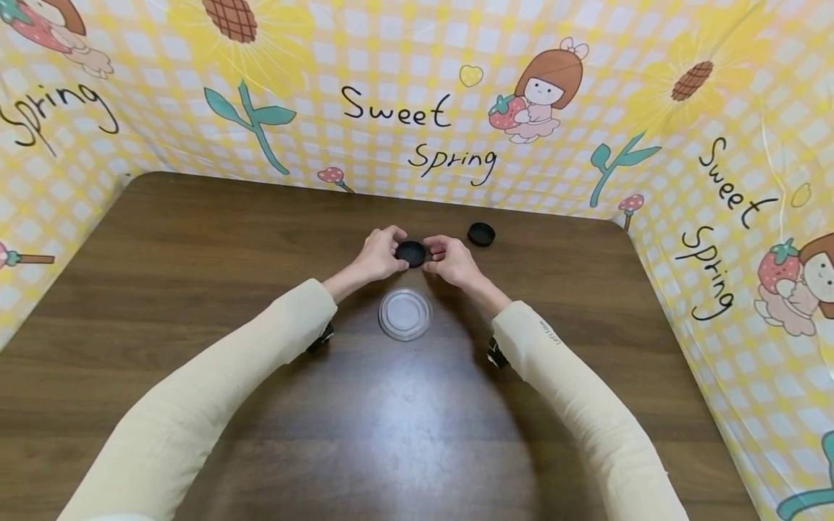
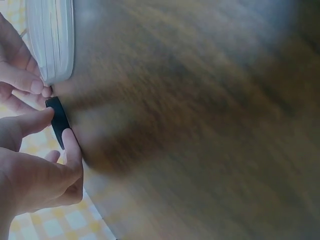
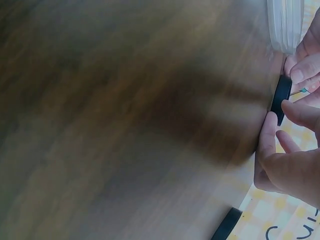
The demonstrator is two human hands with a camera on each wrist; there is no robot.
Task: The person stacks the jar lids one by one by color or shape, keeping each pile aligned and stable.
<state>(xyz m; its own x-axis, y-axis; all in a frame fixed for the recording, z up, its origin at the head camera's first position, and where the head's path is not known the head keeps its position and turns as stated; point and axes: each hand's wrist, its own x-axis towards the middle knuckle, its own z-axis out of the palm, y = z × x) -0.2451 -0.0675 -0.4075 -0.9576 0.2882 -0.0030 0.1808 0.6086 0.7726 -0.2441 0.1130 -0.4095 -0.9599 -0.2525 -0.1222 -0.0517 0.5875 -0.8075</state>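
Note:
A shallow black round cap (image 1: 410,254) lies on the table between both hands. My left hand (image 1: 381,255) pinches its left side, thumb at the near edge and fingers at the far edge. From the other side, my right hand (image 1: 456,262) holds the cap's right edge between thumb and curled fingers. In the left wrist view the cap (image 2: 58,120) shows edge-on, with the left thumb on its face. The right wrist view has the right thumb and forefinger against the same cap (image 3: 281,99). Nearer the body sits a clear round container (image 1: 405,314) with ridged sides.
A second black cap (image 1: 481,234) lies farther back to the right. The brown wooden table (image 1: 260,434) meets a yellow checked cloth (image 1: 404,65) that hangs along its back and sides.

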